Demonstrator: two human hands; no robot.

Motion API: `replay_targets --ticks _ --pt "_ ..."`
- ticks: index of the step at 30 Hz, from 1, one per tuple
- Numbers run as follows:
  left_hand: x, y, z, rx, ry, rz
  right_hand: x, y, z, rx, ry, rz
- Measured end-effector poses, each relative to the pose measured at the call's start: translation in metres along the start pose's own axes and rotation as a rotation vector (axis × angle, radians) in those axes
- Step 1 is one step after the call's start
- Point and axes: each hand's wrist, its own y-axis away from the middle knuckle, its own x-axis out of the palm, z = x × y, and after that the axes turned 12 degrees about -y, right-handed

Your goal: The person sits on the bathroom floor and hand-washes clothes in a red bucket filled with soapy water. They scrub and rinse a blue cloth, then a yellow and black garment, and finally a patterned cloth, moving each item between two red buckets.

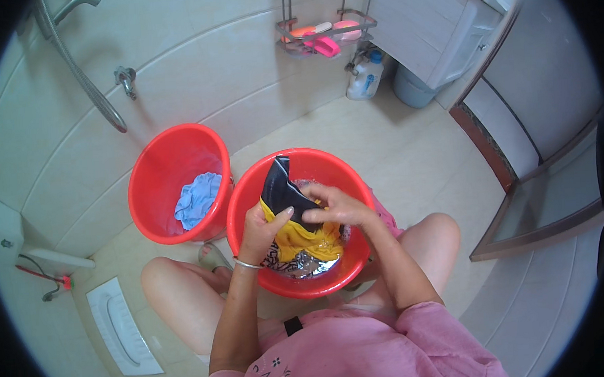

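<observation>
A wet yellow garment with a dark navy section (pixel 283 187) rises out of a red plastic tub (pixel 354 168) between my knees. My left hand (pixel 263 230), with a bangle at the wrist, grips its edge, thumb on the dark cloth. Over the tub's right half, my right hand (pixel 336 207) touches the dark cloth, thumb and fingers spread around a fold; its fingertips are partly hidden. Below the yellow part (pixel 310 242), black-and-white patterned fabric (pixel 283 261) lies in shiny, sudsy water (pixel 316 267).
Left of the tub, a red bucket (pixel 151 186) holds a light blue cloth (pixel 197 199). A squat toilet (pixel 122 328) is set in the floor. A shower hose (pixel 78 72) hangs by the wall, near a tap (pixel 126 82). A jug (pixel 365 77) stands beneath a wire rack (pixel 287 48).
</observation>
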Motion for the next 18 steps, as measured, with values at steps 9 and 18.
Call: replay_targets --ticks 9,18 --pt "-0.047 0.007 -0.034 0.096 0.143 -0.291 -0.007 0.006 0.001 0.220 0.291 -0.268" --pt "-0.070 0.013 -0.040 0.120 0.000 -0.431 0.028 0.015 0.091 -0.050 0.302 -0.428"
